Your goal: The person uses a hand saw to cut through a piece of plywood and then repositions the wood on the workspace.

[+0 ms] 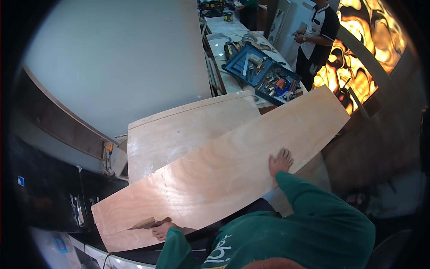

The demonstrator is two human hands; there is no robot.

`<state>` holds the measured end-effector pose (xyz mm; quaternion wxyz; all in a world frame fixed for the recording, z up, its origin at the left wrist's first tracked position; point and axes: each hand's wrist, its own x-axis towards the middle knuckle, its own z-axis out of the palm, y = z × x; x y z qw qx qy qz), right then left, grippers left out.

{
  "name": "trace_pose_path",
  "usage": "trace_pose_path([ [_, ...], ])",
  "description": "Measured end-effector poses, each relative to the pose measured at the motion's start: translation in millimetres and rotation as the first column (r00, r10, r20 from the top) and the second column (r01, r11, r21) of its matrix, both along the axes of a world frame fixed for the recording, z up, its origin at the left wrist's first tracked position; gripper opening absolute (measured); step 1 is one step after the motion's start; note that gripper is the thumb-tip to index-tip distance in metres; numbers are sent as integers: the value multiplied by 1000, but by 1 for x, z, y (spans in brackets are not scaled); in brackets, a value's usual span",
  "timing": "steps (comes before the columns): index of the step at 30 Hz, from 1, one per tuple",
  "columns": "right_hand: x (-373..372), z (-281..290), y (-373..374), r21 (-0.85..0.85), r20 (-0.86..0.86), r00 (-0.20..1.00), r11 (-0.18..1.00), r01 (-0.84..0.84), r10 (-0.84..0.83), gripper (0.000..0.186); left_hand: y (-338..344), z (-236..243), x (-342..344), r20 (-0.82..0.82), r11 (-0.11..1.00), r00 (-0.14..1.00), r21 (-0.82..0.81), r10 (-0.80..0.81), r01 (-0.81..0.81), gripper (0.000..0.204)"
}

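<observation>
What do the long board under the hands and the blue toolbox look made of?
Long board: wood, probably plywood; wavy grain shows, and glare suggests a smooth, slightly glossy face. Toolbox: even blue finish suggests plastic; painted metal is possible.

Blue toolbox point(237, 67), opened out on the far desk point(228, 24) — both halves hold jumbled hand tools point(281, 84). Small tin point(228, 16) nr desk's back end; person in green point(247, 13) there, partly cut off. R of desk: standing person in blk/white shirt point(320, 33), hands together in front. Further R, lit panel point(380, 40) w/ amber & dark swirls. L side — big pale-grey surface point(116, 58), blk unit point(45, 184) w/ small blue sticker point(21, 181).
</observation>
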<state>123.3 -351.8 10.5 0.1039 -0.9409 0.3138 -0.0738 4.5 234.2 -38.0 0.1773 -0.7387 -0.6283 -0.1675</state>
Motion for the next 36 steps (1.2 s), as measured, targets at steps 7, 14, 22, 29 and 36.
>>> trace_pose_path([
  [7, -1, -8, -1, -43, 7, 1000, 999, -11, 12, 83, 6, -8, -2, 40, 996, 998, 79, -49, 46, 57],
  [14, 0, 5, 2, 22, -21, 1000, 1000, 3, -3, 85, 11, -24, -5, 57, 995, 997, 85, -55, 50, 57],
  [22, 2, 3, 0, 17, -51, 999, 1000, 4, -3, 85, 12, -26, -8, 69, 994, 996, 88, -64, 58, 57],
  [29, 1, -8, -1, -34, -15, 1000, 999, 3, -3, 83, -1, -14, -7, 102, 998, 994, 32, -48, 45, 58],
  [36, 0, 3, 0, 0, -63, 998, 1000, -7, 7, 86, 2, 3, 0, 56, 998, 998, -55, -26, 29, 58],
])
